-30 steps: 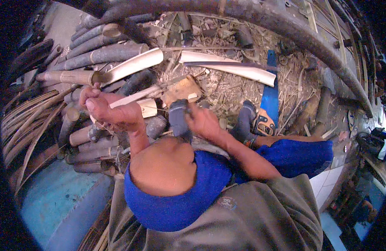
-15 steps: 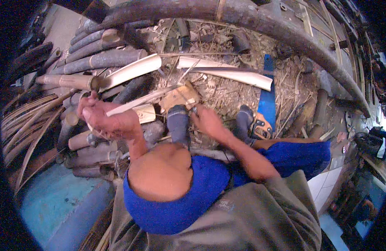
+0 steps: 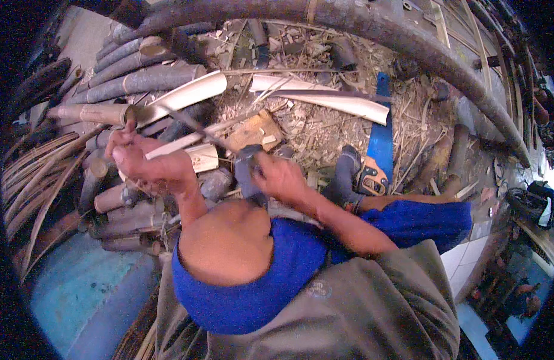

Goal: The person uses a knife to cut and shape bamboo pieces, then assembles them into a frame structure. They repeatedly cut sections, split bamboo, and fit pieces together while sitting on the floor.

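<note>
While the left hand (image 3: 146, 161) grips a pale bamboo strip (image 3: 187, 143), right-hand fingers (image 3: 277, 174) clasp a dark knife handle (image 3: 245, 174).

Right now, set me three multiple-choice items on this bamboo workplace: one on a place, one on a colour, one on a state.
1. Where does the hand saw lie?
A. on the shavings to the right of the person's foot
B. on the stacked bamboo poles at the left
C. in the left hand

2. What colour is the saw's blade?
A. red
B. blue
C. yellow

3. What is the left hand doing?
A. resting flat on the knee
B. hanging free in the air
C. gripping a thin bamboo strip

Answers: 1 A, the saw lies on the littered ground beside the dark-socked foot. 2 B, the blade is plainly blue, with a yellowish handle. 3 C, the fingers close round the pale strip, while the right hand holds a dark-handled knife against it.
</note>
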A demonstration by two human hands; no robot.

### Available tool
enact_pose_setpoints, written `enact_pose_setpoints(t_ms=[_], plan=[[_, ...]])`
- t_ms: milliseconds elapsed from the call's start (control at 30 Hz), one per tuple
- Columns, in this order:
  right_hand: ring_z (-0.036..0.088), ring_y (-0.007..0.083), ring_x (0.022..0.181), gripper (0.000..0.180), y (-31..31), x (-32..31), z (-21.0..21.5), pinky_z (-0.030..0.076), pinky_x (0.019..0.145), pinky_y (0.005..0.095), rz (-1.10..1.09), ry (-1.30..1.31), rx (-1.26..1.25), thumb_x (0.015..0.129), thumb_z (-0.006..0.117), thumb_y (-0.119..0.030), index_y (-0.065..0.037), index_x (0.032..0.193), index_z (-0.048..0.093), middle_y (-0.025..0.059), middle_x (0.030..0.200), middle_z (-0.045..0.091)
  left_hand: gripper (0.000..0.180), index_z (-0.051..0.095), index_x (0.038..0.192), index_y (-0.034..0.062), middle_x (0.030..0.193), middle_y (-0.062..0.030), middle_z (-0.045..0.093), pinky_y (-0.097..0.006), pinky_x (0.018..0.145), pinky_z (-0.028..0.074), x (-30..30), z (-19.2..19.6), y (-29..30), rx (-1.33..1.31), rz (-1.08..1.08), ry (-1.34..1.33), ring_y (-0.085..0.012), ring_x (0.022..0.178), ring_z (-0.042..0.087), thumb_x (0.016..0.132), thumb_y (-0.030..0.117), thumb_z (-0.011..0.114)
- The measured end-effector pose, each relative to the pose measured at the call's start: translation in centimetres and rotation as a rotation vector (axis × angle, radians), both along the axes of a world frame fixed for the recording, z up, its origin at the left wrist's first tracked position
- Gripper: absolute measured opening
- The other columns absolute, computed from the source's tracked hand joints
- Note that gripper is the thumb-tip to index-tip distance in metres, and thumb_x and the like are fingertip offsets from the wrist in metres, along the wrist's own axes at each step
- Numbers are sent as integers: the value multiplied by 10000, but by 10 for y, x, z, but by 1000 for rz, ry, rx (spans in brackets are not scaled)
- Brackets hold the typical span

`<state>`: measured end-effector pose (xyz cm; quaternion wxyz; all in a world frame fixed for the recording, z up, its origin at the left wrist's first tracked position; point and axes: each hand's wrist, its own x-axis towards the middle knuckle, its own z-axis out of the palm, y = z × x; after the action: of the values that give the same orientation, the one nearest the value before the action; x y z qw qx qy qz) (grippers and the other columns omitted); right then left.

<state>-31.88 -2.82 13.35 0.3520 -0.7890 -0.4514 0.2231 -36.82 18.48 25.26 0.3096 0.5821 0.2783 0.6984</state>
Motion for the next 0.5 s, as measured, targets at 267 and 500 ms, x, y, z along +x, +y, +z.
enact_pose_setpoints(t_ms=[267, 500], plan=[[657, 514, 804, 395, -19, 29, -22, 526, 752, 598, -79, 144, -374, 940, 586, -328, -6, 1167, 556, 305, 810, 668, 358, 476, 912, 23, 950, -87, 457, -463, 988, 465, 2, 5, -3, -51, 16, -38, -205, 966, 470, 1012, 358, 397], [661, 504, 773, 341, -31, 16, -63, 536, 723, 582, -112, 112, -269, 946, 581, -328, -44, 1132, 559, 291, 840, 679, 316, 515, 953, 39, 982, -94, 477, -487, 993, 466, -1, -13, -1, -69, -56, -38, -204, 975, 483, 1004, 325, 390]])
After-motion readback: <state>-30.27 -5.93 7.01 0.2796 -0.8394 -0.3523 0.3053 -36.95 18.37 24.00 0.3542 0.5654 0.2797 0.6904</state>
